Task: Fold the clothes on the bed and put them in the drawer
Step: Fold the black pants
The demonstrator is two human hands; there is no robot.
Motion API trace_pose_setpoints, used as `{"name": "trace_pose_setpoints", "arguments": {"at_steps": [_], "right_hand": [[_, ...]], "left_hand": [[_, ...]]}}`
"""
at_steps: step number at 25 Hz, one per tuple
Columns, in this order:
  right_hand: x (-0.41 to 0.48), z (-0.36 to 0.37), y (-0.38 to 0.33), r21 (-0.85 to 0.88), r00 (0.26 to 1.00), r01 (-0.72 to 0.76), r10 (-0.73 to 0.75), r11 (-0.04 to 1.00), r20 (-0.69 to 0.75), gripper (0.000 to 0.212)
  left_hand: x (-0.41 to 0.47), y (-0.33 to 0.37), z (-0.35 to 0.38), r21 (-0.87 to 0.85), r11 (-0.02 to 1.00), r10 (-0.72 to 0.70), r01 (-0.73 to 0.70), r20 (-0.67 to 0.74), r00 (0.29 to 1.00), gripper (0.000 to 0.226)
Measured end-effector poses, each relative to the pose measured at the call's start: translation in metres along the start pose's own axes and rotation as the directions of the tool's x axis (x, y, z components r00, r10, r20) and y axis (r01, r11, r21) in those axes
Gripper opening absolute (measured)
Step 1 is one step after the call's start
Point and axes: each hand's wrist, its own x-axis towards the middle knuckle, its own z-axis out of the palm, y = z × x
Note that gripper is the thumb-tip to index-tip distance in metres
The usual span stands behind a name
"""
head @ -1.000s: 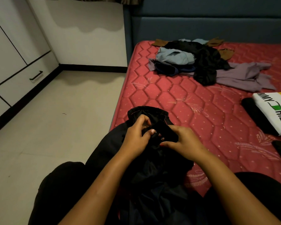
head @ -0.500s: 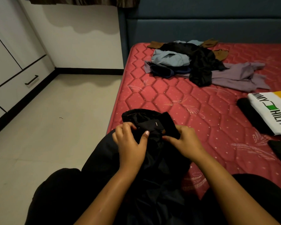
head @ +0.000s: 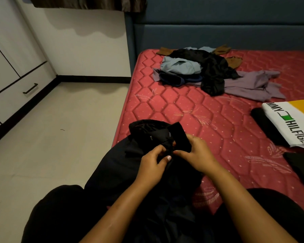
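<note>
- left hand (head: pixel 152 166): back toward the camera, fingers curled, thumb and forefinger pinching a fold of the black garment (head: pixel 154 133); pale thumbnail visible
- right hand (head: pixel 199 155): fingers curled, pinching the same fold from the opposite side
- thumb tips nearly touching, hands just beside each other
- both forearms bare, reaching forward from the bottom edge and converging at the centre
- wrists roughly straight

Black print "MMY" and "HILFIGE", cut by frame edge, green-white flag mark between, on folded white shirt (head: pixel 292 125), lying on bed (head: pixel 182 106) well right of right hand (head: pixel 198 156).
</note>
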Motion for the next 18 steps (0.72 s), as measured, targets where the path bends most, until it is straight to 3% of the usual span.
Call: {"name": "trace_pose_setpoints", "arguments": {"at_steps": [4,8,11,15,18], "right_hand": [[0.001,0.001,0.002,0.254,0.992,-0.097,0.072,0.962,0.103,0.033],[0.000,0.001,0.002,0.192,0.994,-0.088,0.075,0.978,0.075,0.027],[0.000,0.003,-0.001,-0.035,1.000,0.005,-0.006,0.999,-0.018,0.024],[-0.002,0.008,-0.003,-0.012,0.996,0.009,-0.010,1.000,-0.090,0.007],[-0.001,0.014,-0.002,-0.029,0.979,-0.122,0.115,0.992,-0.167,0.003]], "left_hand": [[0.001,0.000,0.000,-0.309,0.942,-0.102,0.129,0.102,0.990,0.005],[0.002,0.005,0.001,-0.420,0.884,-0.167,0.206,0.127,0.978,0.012],[0.003,0.002,0.000,-0.413,0.895,-0.131,0.169,0.119,0.984,0.005],[0.007,-0.002,-0.003,-0.353,0.924,-0.095,0.146,0.156,0.983,0.020],[0.006,-0.001,-0.003,-0.149,0.984,-0.069,0.097,0.183,0.981,0.023]]}}
